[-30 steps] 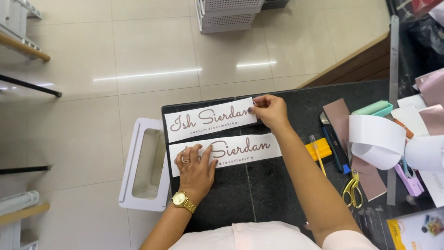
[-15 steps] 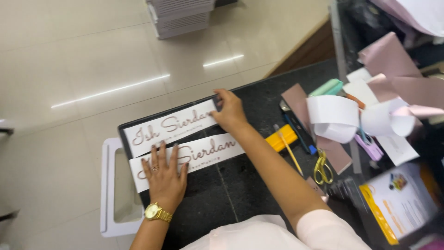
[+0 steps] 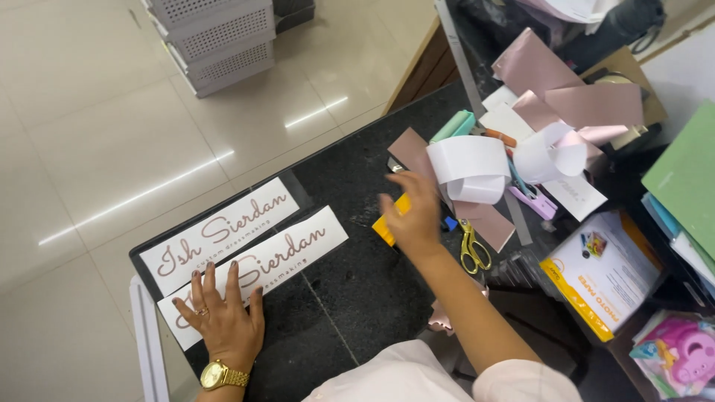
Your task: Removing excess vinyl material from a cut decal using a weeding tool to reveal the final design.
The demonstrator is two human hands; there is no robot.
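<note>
Two long white strips with rose-gold script lettering lie side by side at the left end of a black stone counter. My left hand, wearing a gold watch, lies flat with fingers spread on the nearer strip. The farther strip lies free beside it. Over the middle of the counter my right hand is blurred, fingers apart, hovering above a yellow tool and holding nothing that I can see. Yellow-handled scissors lie just right of that hand.
Curled white paper rolls, pink and rose-gold sheets, a mint-green object and a lilac tool crowd the right side. A yellow and white paper pack lies near the front right. Grey stacked baskets stand on the tiled floor.
My right hand has let go of the upper strip's right end and moved right toward the yellow tool. My left hand stays pressed on the lower strip. The view swung right.
</note>
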